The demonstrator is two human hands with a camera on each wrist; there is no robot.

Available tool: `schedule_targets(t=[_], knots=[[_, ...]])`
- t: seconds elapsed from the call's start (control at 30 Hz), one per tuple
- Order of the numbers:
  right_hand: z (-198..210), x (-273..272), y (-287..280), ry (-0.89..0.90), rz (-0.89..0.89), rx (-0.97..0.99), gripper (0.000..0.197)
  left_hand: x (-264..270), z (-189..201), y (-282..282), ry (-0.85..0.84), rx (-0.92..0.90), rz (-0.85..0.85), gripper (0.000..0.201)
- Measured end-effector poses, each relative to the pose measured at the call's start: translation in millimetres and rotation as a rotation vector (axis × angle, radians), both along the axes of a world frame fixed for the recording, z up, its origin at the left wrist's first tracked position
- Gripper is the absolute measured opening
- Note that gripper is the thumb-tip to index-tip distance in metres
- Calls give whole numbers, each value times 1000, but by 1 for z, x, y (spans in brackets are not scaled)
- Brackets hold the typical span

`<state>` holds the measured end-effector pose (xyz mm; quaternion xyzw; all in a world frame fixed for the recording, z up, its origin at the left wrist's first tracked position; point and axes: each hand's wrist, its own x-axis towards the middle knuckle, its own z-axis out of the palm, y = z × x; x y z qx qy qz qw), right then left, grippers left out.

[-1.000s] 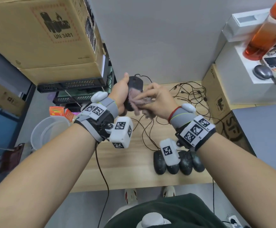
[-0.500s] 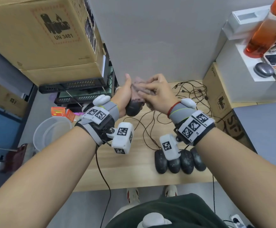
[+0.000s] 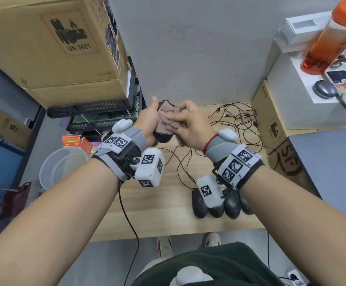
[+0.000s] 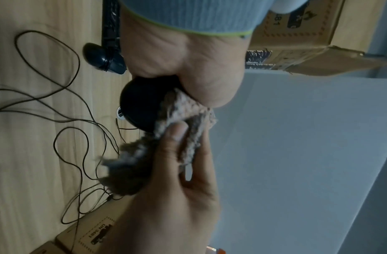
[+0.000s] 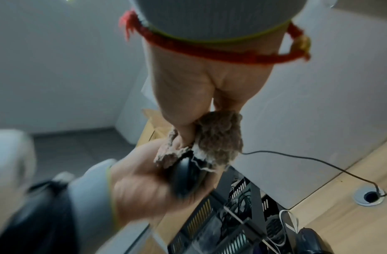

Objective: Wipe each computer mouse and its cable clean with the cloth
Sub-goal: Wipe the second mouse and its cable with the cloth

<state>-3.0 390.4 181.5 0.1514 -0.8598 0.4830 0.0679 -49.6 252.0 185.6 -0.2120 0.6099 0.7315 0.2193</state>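
Since the earlier frames, the cloth (image 3: pixel 167 120) has climbed from the side of the black mouse (image 3: pixel 163 137) to cover its upper end, and both hands sit slightly higher. Nearest the person, four more dark mice (image 3: pixel 232 204) lie side by side at the table (image 3: pixel 168 219) edge, probably waiting or already done; I cannot tell which. Above the table, the left hand (image 3: pixel 149 122) closes around the mouse and holds it in the air, so every side can be reached. The right hand (image 3: pixel 190 124) pinches the cloth and presses it onto the mouse. Farther back, the thin cables (image 3: pixel 238 118) lie tangled near the wall, not yet gathered.
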Motion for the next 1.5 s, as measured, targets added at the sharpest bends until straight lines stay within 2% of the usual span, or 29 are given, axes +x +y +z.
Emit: schedule_targets(t=[0.07,0.13,0.23,0.3,0.4,0.47,0.57,0.7,0.8,0.9,1.0,1.07,1.17,1.23,1.4,1.5], knots=[[1,-16,11,-86,-141,-23,26,2,-2,5,41,-37,-37,63],[2,-24,17,-88,-237,37,26,2,-1,10,75,-118,-31,66],[6,-11,6,7,-101,-77,26,-5,3,11,93,-54,-17,66],[5,0,-1,57,-20,-75,26,-10,7,7,45,-24,33,66],[1,5,3,2,59,-71,27,-10,10,1,-23,28,47,68],[1,7,7,-112,105,-117,24,-7,10,-2,-35,55,94,62],[8,5,15,-236,72,-209,24,-6,7,2,-20,64,123,58],[14,-2,15,-180,-9,-172,22,-10,2,6,-35,35,81,71],[17,3,5,-140,64,-114,19,-14,0,2,-58,-11,-57,82],[16,0,12,-208,51,-156,18,-13,-3,-3,-40,-73,-30,73],[9,-11,27,-203,-144,-140,28,-9,-6,-2,-12,-112,-58,58],[8,-12,27,-202,-151,-170,29,-8,-7,1,9,-96,-64,50],[11,-7,16,-175,-41,-208,30,-9,-7,-1,10,-45,-49,54],[10,-7,14,-115,3,-166,29,-10,-7,-2,4,-33,-57,57],[5,-26,28,-147,-150,-273,19,-7,-6,1,-1,-76,-118,41],[6,-23,25,-144,-120,-258,22,-8,-4,5,34,-83,-74,47]])
